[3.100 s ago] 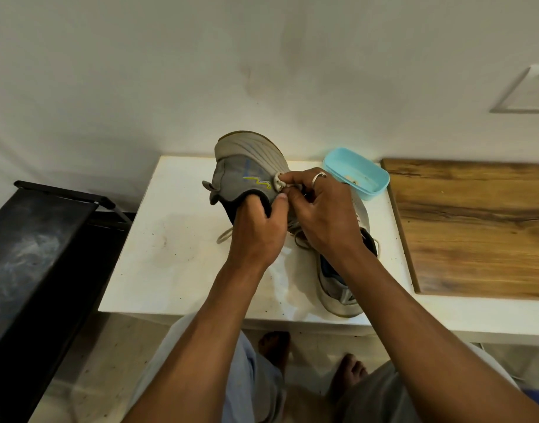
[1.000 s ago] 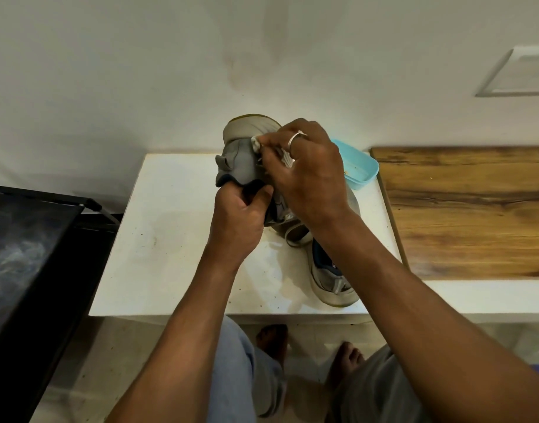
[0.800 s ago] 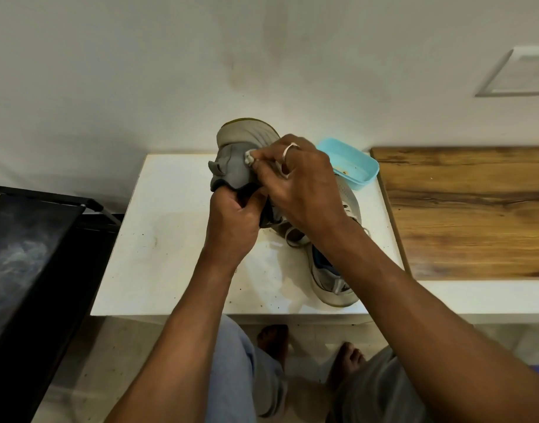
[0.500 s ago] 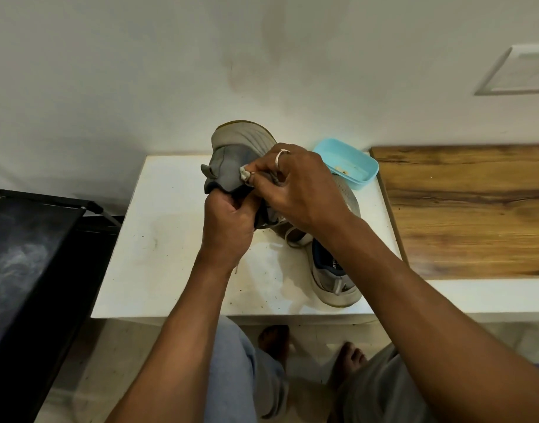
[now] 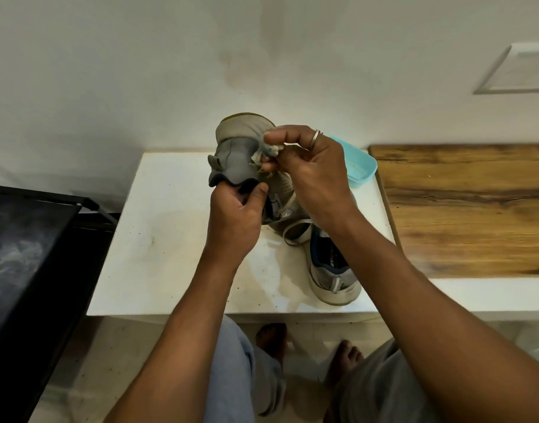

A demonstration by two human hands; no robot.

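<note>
Two grey shoes are in view. One shoe is held up at the centre of the frame, above the white table, sole turned toward the wall. The second shoe lies on the table, lower right of the first. One small whitish wad is pressed to the raised shoe's upper right side. One light blue tub sits on the table behind the hands, beside a wooden board at right. A black stand fills the lower left, and a white wall with one switch plate rises behind. The left hand grips the raised shoe's collar from below, thumb outside. The right hand, wearing one ring, pinches the wad between thumb and fingertips. The two hands are close together.
</note>
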